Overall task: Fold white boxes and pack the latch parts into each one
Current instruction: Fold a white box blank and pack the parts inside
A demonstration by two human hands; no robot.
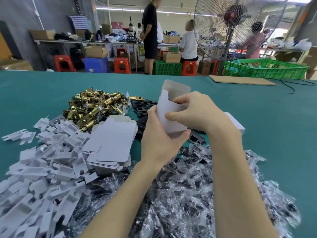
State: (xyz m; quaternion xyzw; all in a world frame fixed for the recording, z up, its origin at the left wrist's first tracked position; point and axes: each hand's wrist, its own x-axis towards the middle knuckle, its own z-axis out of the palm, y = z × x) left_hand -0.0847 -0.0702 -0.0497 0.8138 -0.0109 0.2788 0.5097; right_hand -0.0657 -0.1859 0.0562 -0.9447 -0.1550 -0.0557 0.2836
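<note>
I hold a white box [167, 107] upright above the teal table, its top flaps open. My left hand [159, 138] grips its lower end from below and the left. My right hand [193, 112] holds its right side, thumb on the front face and fingers curled at the open top. A stack of flat white box blanks [111, 143] lies to the left. Behind it sits a heap of brass latches [92, 107]. Black strike plates [142, 109] lie behind my hands. Clear bags of small parts [188, 186] cover the table under my forearms.
White cardboard inserts [42, 162] are piled at the left. A closed white box [235, 123] lies behind my right wrist. A cardboard sheet [241, 80], a green crate [267, 68] and a standing fan [229, 28] are at the far right. People work at benches beyond the table.
</note>
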